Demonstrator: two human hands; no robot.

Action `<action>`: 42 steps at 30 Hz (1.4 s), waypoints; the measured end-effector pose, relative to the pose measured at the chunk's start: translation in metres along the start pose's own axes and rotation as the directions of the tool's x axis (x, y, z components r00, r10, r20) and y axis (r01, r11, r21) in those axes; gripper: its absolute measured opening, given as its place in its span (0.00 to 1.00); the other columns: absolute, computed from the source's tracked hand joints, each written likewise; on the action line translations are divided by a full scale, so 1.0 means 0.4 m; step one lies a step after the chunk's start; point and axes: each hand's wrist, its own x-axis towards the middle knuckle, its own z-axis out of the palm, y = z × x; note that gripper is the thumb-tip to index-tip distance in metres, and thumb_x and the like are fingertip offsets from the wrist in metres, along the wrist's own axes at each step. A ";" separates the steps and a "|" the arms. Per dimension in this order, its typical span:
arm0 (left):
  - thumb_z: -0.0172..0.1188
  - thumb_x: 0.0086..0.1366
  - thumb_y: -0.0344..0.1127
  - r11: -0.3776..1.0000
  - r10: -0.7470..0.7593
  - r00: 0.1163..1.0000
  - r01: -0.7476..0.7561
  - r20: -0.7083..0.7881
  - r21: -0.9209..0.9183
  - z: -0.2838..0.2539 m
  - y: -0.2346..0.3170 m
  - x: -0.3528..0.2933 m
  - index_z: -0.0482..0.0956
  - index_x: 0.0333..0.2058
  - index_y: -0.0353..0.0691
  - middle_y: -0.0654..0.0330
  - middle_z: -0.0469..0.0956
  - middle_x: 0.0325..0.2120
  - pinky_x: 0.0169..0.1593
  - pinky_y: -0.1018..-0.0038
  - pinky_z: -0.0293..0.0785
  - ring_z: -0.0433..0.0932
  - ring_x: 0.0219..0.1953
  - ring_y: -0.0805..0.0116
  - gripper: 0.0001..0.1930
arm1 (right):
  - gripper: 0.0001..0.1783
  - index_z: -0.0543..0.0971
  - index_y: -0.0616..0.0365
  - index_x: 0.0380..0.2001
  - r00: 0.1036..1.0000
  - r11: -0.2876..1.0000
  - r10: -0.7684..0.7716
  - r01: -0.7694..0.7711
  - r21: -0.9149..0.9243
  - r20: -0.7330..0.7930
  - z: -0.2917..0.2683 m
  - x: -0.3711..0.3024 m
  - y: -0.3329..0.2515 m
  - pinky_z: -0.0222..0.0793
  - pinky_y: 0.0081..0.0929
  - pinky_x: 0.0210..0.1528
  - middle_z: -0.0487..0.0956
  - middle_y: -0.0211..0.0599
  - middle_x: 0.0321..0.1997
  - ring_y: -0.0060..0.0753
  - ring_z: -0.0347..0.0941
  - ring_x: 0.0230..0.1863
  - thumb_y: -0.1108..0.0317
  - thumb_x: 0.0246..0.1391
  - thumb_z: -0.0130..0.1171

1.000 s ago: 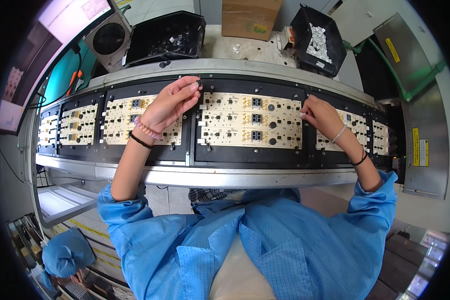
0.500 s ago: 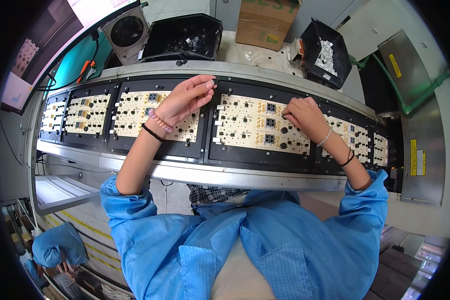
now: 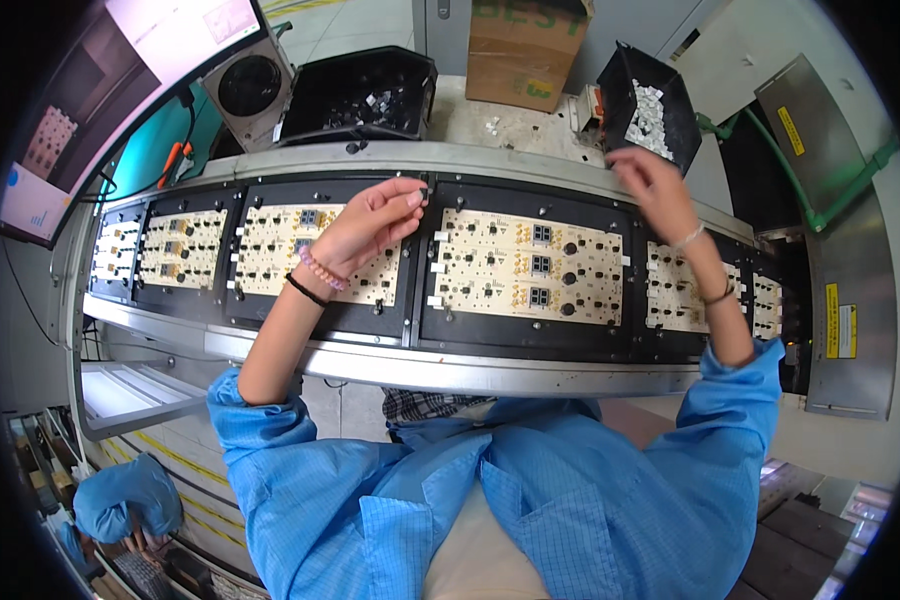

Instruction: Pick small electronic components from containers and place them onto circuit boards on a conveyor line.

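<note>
My left hand (image 3: 375, 222) pinches a small black part (image 3: 424, 196) between thumb and fingertips, over the frame edge between two board carriers. Just right of it lies a cream circuit board panel (image 3: 505, 232) in a black carrier (image 3: 530, 340). Dark two-digit displays (image 3: 541, 265), white connectors (image 3: 438, 269) and round black parts (image 3: 569, 279) sit on that panel. My right hand (image 3: 658, 195) is raised above the conveyor's far rail, fingers stretched out and apart, close to a black bin of white parts (image 3: 649, 118). I see nothing in it.
More board panels (image 3: 183, 245) line the conveyor on both sides. Behind it stand a black bin of dark parts (image 3: 365, 80), a cardboard box (image 3: 525, 55) and a small fan (image 3: 248, 85). A monitor (image 3: 160, 60) hangs far left. Another person (image 3: 128, 497) bends at lower left.
My right hand has left the panel's right side and moved up and right toward the bin of white parts. A round black part now shows where it was. My left hand still pinches its part.
</note>
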 end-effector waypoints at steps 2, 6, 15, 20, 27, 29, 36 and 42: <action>0.58 0.67 0.31 1.000 0.005 1.000 -0.005 -0.003 -0.018 -0.006 -0.011 -0.008 0.75 0.48 0.37 0.66 0.78 0.36 0.43 0.87 0.77 0.77 0.37 0.82 0.12 | 0.13 0.76 0.57 0.48 0.995 0.995 0.010 -0.020 -0.098 -0.098 -0.047 0.102 0.153 0.69 0.24 0.37 0.79 0.37 0.34 0.32 0.73 0.30 0.70 0.60 0.53; 0.59 0.66 0.32 1.000 -0.027 0.997 0.027 0.076 0.010 0.027 -0.029 0.027 0.76 0.44 0.39 0.68 0.78 0.34 0.35 0.88 0.71 0.74 0.33 0.85 0.10 | 0.26 0.74 0.54 0.53 0.953 0.857 0.301 -0.258 -0.446 0.026 -0.047 0.202 0.492 0.69 0.33 0.49 0.78 0.47 0.48 0.43 0.75 0.48 0.52 0.55 0.57; 0.65 0.56 0.31 0.265 0.323 0.914 -0.336 0.246 0.904 0.156 -0.023 0.069 0.79 0.34 0.41 0.64 0.80 0.26 0.34 0.74 0.72 0.77 0.28 0.69 0.07 | 0.27 0.74 0.58 0.49 0.915 0.855 0.336 -0.196 -0.480 0.224 0.006 0.321 0.510 0.69 0.37 0.49 0.81 0.48 0.43 0.48 0.77 0.47 0.50 0.51 0.56; 0.65 0.55 0.30 -0.122 0.460 0.816 -0.332 0.350 0.935 0.166 -0.060 0.116 0.79 0.31 0.41 0.61 0.80 0.28 0.36 0.69 0.74 0.76 0.32 0.61 0.05 | 0.23 0.72 0.60 0.39 0.951 0.878 0.294 -0.229 -0.419 0.096 0.040 0.304 0.504 0.69 0.39 0.45 0.79 0.49 0.34 0.50 0.76 0.41 0.50 0.52 0.56; 0.63 0.56 0.31 -0.153 0.427 0.816 -0.360 0.390 0.920 0.174 -0.094 0.140 0.78 0.31 0.42 0.62 0.78 0.27 0.37 0.66 0.75 0.76 0.34 0.60 0.04 | 0.20 0.71 0.62 0.37 0.978 0.933 0.183 -0.141 -0.330 0.097 0.046 0.279 0.457 0.69 0.41 0.42 0.79 0.51 0.31 0.53 0.77 0.38 0.52 0.58 0.51; 0.62 0.56 0.31 -0.183 0.426 0.814 -0.351 0.395 0.919 0.182 -0.095 0.135 0.77 0.31 0.43 0.62 0.78 0.27 0.37 0.67 0.75 0.76 0.34 0.60 0.04 | 0.21 0.72 0.62 0.36 0.979 0.913 0.184 -0.136 -0.384 0.093 0.044 0.287 0.460 0.69 0.42 0.43 0.79 0.53 0.31 0.55 0.77 0.38 0.51 0.59 0.49; 0.62 0.56 0.30 -0.219 0.445 0.806 -0.324 0.390 0.920 0.184 -0.100 0.134 0.76 0.31 0.43 0.62 0.77 0.28 0.37 0.68 0.75 0.76 0.34 0.61 0.04 | 0.25 0.74 0.66 0.36 0.994 0.935 0.109 -0.108 -0.337 -0.014 0.052 0.307 0.465 0.68 0.47 0.45 0.79 0.59 0.34 0.63 0.75 0.40 0.51 0.64 0.40; 0.61 0.56 0.30 -0.190 0.433 0.817 -0.331 0.381 0.924 0.202 -0.104 0.149 0.76 0.30 0.42 0.63 0.77 0.28 0.37 0.69 0.75 0.76 0.35 0.62 0.04 | 0.28 0.75 0.63 0.38 0.909 0.957 0.173 -0.247 -0.154 -0.378 0.020 0.320 0.572 0.71 0.41 0.37 0.80 0.52 0.31 0.57 0.76 0.33 0.45 0.65 0.39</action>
